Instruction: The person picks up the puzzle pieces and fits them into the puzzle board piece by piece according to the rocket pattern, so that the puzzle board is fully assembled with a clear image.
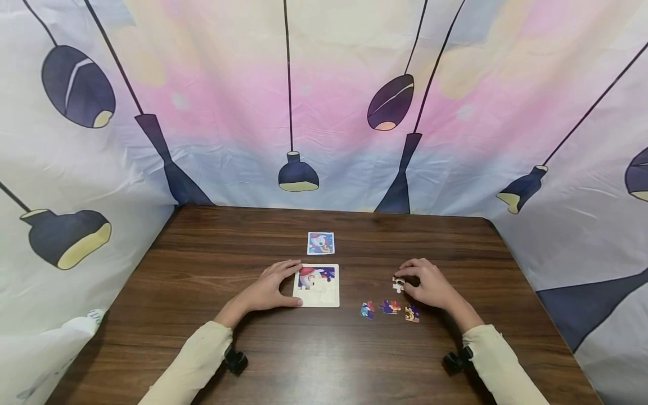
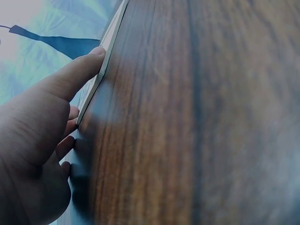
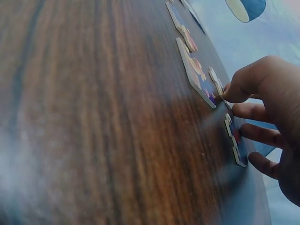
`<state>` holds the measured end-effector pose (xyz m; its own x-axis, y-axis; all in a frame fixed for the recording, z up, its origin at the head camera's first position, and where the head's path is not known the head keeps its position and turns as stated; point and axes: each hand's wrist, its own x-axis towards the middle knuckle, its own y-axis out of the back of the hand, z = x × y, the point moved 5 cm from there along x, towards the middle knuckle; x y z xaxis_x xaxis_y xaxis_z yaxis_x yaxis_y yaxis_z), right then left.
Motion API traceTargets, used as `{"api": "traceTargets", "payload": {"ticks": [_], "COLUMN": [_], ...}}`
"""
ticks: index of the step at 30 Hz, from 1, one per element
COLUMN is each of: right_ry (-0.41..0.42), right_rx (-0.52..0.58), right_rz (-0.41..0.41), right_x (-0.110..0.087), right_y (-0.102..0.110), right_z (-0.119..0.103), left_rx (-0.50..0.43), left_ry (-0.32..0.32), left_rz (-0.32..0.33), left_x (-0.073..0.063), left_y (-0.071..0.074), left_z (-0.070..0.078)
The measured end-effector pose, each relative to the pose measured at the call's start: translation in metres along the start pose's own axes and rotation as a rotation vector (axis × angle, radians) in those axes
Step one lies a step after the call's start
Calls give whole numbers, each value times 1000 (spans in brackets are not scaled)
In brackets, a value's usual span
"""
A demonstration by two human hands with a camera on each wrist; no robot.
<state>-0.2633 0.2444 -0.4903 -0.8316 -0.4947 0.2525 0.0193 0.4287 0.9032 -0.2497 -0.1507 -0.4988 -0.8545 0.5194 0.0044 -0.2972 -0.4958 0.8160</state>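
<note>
My left hand (image 1: 275,287) rests at the left side of a square puzzle board (image 1: 330,292), thumb on its near left rim and fingers at the far left corner. The board bears part of a picture in its upper part, with bare pale wood below. My right hand (image 1: 430,286) pinches a white and dark puzzle piece (image 1: 398,285) between thumb and forefinger, close over the table. Under its other fingers another puzzle piece (image 3: 234,140) shows in the right wrist view; the hand hides it from the head view.
Nearer than the right hand lie a blue and red piece (image 1: 367,310), a purple and orange piece (image 1: 390,306) and a purple and yellow piece (image 1: 412,313). Behind the board lies a small picture card (image 1: 320,243). A printed curtain (image 1: 334,101) hangs beyond the wooden table (image 1: 324,360).
</note>
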Motion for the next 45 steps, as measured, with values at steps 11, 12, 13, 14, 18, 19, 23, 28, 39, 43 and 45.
{"api": "traceTargets", "payload": {"ticks": [11, 12, 13, 14, 18, 19, 23, 28, 39, 43, 45], "right_ry": [-37, -45, -51, -53, -51, -46, -25, -23, -25, -33, -30], "right_rx": [30, 31, 29, 24, 13, 9, -15, -13, 7, 9, 6], "right_rz": [84, 88, 89, 88, 68, 62, 38, 30, 62, 59, 55], "right_x": [2, 2, 2, 2, 0, 0, -2, -2, -1, -1, -1], "right_y": [0, 0, 0, 0, 1, 2, 3, 3, 1, 1, 2], "right_z": [3, 4, 4, 4, 5, 5, 3, 2, 2, 2, 2], "left_rx": [-2, -4, -4, -3, -4, -4, -5, -1, 5, 5, 3], "left_ry": [-8, -7, -7, -7, -7, -8, -9, -8, -4, 2, 2], "left_rz": [8, 8, 9, 9, 7, 7, 8, 6, 4, 1, 1], "left_x": [1, 1, 1, 1, 1, 1, 1, 1, -1, 0, 0], "left_y": [0, 0, 0, 0, 0, 0, 0, -1, -1, -1, -1], "left_z": [2, 2, 2, 2, 2, 2, 1, 1, 1, 0, 0]}}
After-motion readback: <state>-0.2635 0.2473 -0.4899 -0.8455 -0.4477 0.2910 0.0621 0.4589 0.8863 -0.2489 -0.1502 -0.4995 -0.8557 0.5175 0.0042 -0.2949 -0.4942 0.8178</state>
